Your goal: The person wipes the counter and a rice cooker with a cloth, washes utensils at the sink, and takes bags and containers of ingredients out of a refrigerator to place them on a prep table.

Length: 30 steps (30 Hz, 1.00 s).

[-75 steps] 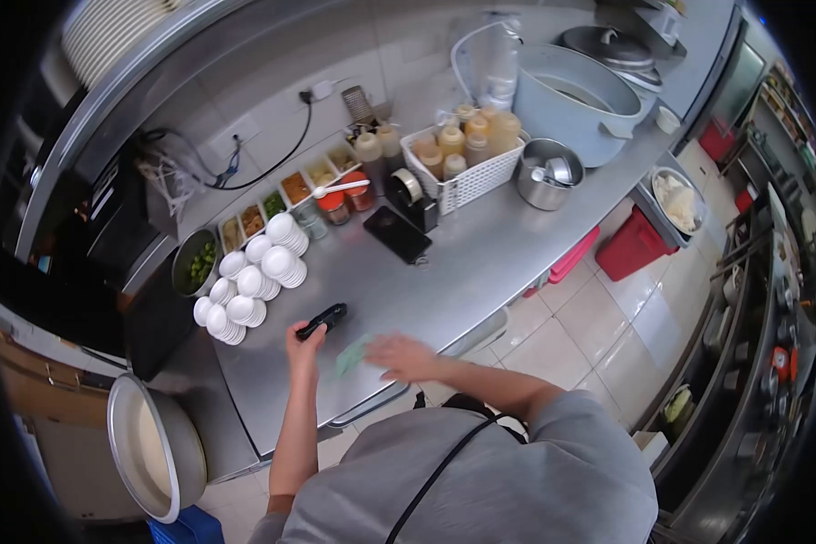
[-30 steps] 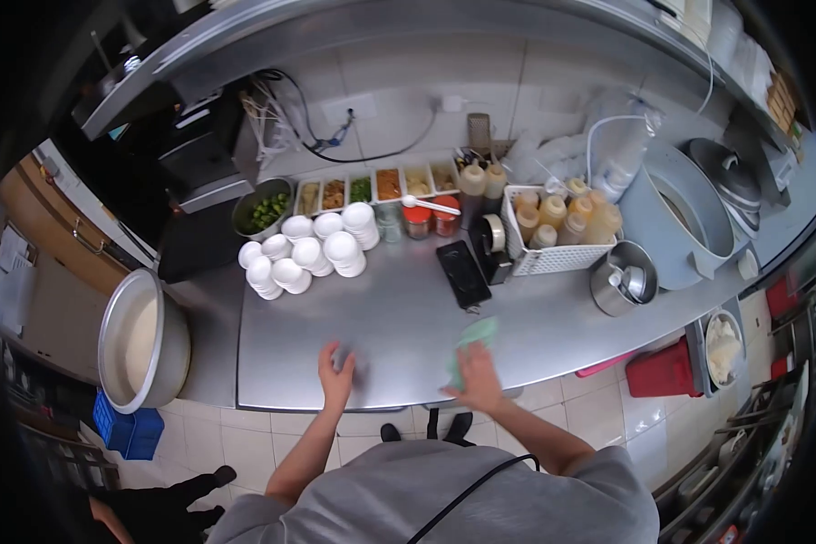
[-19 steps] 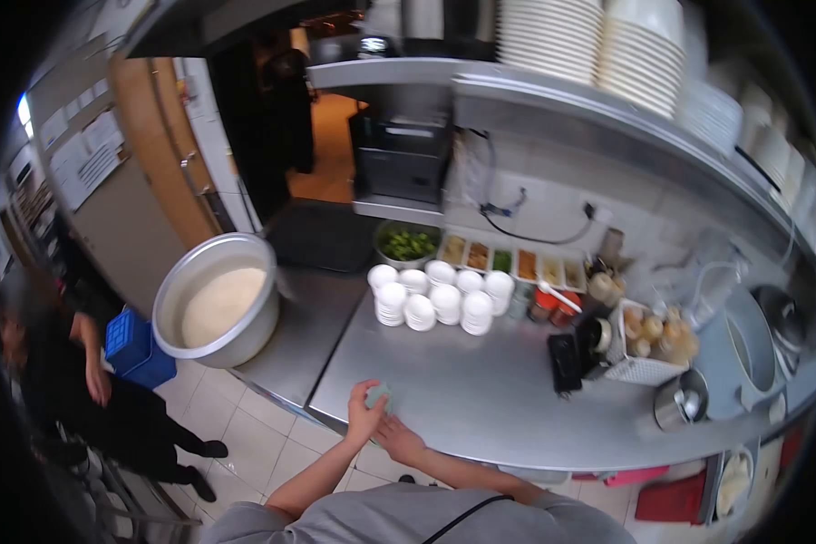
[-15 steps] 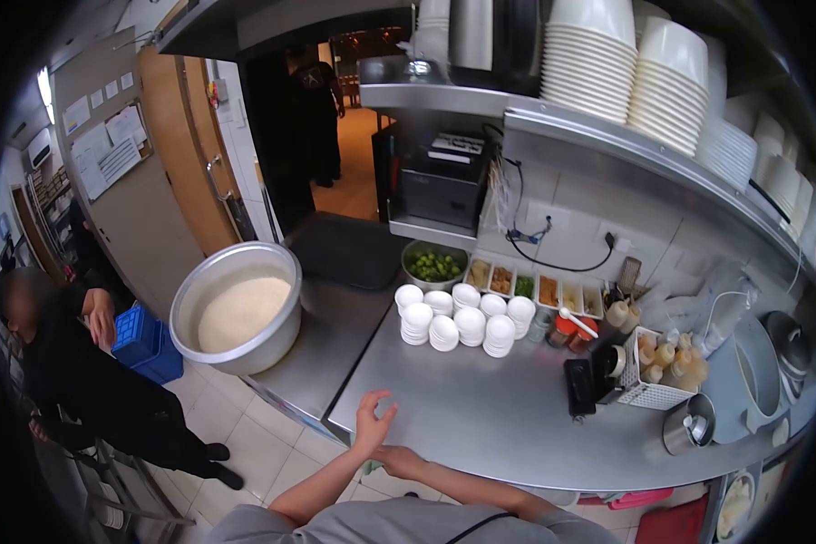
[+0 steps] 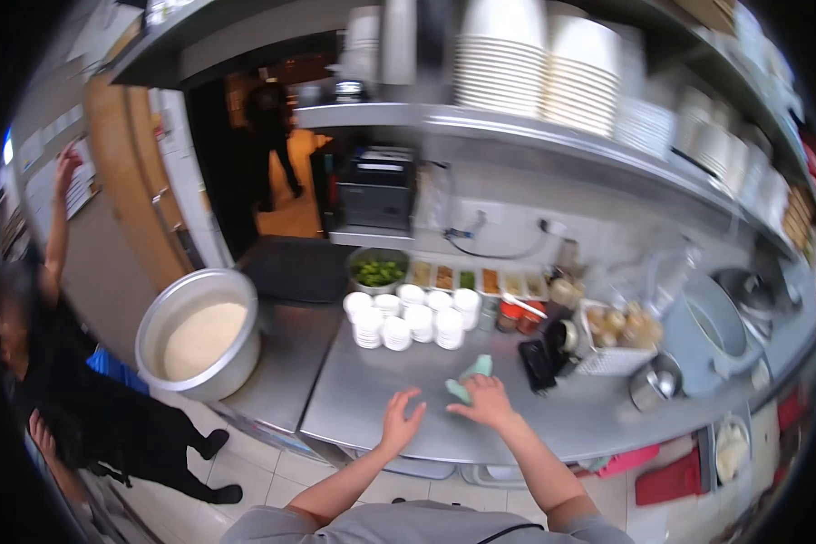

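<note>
My right hand (image 5: 487, 403) is over the steel counter (image 5: 363, 381), its fingers on a small pale green cloth (image 5: 470, 374) that shows beyond and beside them. To its left my left hand (image 5: 403, 421) hovers above the counter's front edge, fingers apart and nothing in them. Just beyond both hands stand several stacks of small white bowls (image 5: 395, 332) in two rough rows. A black box-like object (image 5: 539, 363) lies to the right of the cloth.
Left of the counter stands a large metal pot (image 5: 245, 354) of pale grain. Behind the bowls are a bowl of green pieces (image 5: 378, 271) and condiment trays (image 5: 467, 277). A bottle basket (image 5: 616, 359) and metal container (image 5: 655, 383) stand right. A person (image 5: 91, 399) is at left.
My right hand has moved up and right onto the counter with the green cloth. My hands have separated. The camera view has turned right, and the person at left has raised an arm.
</note>
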Each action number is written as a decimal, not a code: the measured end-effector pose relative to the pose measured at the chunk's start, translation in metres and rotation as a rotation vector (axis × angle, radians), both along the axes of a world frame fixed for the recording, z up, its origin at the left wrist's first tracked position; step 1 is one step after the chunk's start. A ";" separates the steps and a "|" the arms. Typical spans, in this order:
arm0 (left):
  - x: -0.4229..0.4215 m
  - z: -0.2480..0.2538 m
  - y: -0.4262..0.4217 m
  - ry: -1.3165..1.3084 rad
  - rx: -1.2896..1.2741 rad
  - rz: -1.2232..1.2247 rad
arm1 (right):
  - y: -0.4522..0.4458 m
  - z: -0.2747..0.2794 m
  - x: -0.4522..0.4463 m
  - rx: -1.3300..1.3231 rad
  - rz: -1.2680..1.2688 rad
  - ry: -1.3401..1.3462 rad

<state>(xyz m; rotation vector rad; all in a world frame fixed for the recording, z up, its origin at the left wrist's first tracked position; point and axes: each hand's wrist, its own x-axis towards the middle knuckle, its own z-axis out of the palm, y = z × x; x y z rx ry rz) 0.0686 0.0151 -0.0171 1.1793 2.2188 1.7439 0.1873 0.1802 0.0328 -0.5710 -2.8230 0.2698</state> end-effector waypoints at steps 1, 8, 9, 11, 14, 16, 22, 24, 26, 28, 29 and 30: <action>0.007 -0.009 0.018 0.053 -0.006 -0.037 | -0.004 -0.010 0.019 0.208 0.057 -0.033; 0.065 -0.111 0.125 0.444 -0.709 -0.322 | 0.000 -0.047 0.240 -0.184 -0.279 -0.100; 0.091 -0.110 0.136 0.473 -0.710 -0.389 | -0.001 -0.048 0.287 -0.244 -0.346 -0.048; 0.140 -0.099 0.152 0.573 -0.781 -0.490 | -0.005 -0.066 0.380 -0.287 -0.541 0.051; 0.253 -0.093 0.174 0.750 -0.711 -0.769 | -0.047 -0.100 0.512 -0.337 -0.976 0.033; 0.323 -0.093 0.204 0.803 -0.689 -0.934 | -0.084 -0.122 0.581 -0.355 -1.211 0.071; 0.409 -0.016 0.267 0.013 -0.501 -0.873 | -0.179 -0.157 0.694 -0.461 -1.500 0.012; 0.382 0.008 0.288 0.155 -0.456 -0.802 | -0.189 -0.161 0.709 -0.537 -1.597 0.092; 0.338 0.001 0.312 0.194 -0.433 -0.705 | -0.187 -0.163 0.716 -0.545 -1.628 0.114; 0.326 0.030 0.315 0.449 -0.839 -0.574 | -0.175 -0.167 0.716 -0.550 -1.662 0.141; 0.302 -0.003 0.333 0.654 -0.953 -0.609 | -0.164 -0.171 0.714 -0.544 -1.622 0.167; 0.279 -0.054 0.351 0.861 -1.060 -0.642 | -0.152 -0.172 0.715 -0.535 -1.583 0.190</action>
